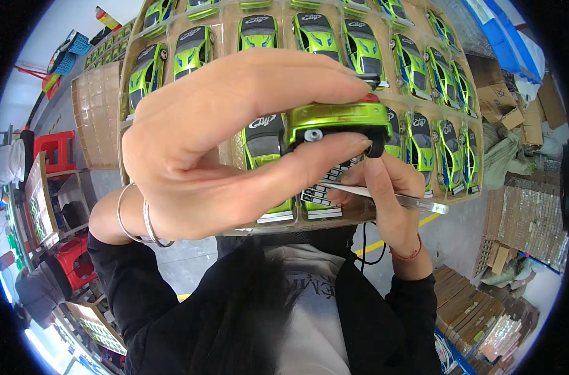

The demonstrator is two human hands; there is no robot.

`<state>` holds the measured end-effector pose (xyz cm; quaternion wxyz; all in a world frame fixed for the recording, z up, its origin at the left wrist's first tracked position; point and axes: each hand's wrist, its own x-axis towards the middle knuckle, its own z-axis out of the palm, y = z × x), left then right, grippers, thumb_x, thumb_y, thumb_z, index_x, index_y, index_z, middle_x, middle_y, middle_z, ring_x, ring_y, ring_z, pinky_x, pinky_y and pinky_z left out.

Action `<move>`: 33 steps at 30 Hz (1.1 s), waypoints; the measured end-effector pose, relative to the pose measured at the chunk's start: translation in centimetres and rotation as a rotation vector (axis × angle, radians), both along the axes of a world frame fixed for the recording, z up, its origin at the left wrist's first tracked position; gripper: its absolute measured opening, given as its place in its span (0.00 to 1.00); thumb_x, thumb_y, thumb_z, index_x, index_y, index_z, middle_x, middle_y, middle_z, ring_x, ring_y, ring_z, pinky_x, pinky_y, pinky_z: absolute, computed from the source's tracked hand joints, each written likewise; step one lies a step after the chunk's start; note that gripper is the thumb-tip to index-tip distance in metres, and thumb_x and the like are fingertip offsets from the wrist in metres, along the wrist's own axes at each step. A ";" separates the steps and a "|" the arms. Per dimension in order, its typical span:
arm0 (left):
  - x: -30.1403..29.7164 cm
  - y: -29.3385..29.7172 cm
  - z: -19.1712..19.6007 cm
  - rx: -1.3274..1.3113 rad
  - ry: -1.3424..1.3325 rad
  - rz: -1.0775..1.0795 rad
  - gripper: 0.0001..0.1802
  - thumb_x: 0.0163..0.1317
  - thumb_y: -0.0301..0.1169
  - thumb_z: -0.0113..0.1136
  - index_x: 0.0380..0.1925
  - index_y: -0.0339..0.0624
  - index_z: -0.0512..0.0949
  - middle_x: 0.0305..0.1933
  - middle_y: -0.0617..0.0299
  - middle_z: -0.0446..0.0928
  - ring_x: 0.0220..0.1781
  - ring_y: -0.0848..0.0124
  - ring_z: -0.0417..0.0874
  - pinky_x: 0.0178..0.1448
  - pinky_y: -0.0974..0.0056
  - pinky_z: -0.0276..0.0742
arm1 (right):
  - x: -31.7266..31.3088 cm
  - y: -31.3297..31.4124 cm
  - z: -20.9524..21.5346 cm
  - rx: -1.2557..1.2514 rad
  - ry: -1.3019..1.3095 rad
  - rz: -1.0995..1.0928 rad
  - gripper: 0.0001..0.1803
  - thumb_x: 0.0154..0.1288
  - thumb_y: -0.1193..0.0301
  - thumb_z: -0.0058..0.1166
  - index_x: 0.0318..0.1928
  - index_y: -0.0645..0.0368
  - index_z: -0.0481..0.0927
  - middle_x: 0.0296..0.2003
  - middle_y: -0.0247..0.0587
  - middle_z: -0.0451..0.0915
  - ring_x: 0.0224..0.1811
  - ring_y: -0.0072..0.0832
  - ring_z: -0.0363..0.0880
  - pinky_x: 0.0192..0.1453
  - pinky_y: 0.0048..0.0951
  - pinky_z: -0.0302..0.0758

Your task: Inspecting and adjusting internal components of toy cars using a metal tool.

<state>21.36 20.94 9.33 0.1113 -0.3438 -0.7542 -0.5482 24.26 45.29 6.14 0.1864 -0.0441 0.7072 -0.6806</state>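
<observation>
My left hand [197, 119] is raised close to the camera and pinches a bright green toy car [334, 114] between thumb and fingers. One end of the car faces me, with a red part on top and a dark underside. Just below it, my right hand [394, 197] is closed on metal tweezers [422, 204], whose tips point left. By those tips and the right fingers is a small sheet with a black-and-white block pattern [319, 197], perhaps stickers. Its far part is hidden, so I cannot tell which fingers touch it.
A large tray [228, 19] of several matching green cars in clear compartments lies beneath my hands. Stacked flattened cardboard [525, 219] and an open box [500, 103] stand to the right. Red stools [56, 152] and a side rack [44, 200] are at left.
</observation>
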 end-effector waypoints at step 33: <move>2.1 2.1 1.2 0.128 -0.198 0.092 0.27 0.55 0.08 0.67 0.57 0.26 0.75 0.55 0.48 0.82 0.56 0.62 0.85 0.63 0.62 0.81 | 0.5 4.1 -1.8 0.671 1.306 0.488 0.14 0.56 0.67 0.66 0.41 0.60 0.85 0.49 0.51 0.85 0.56 0.45 0.84 0.66 0.50 0.77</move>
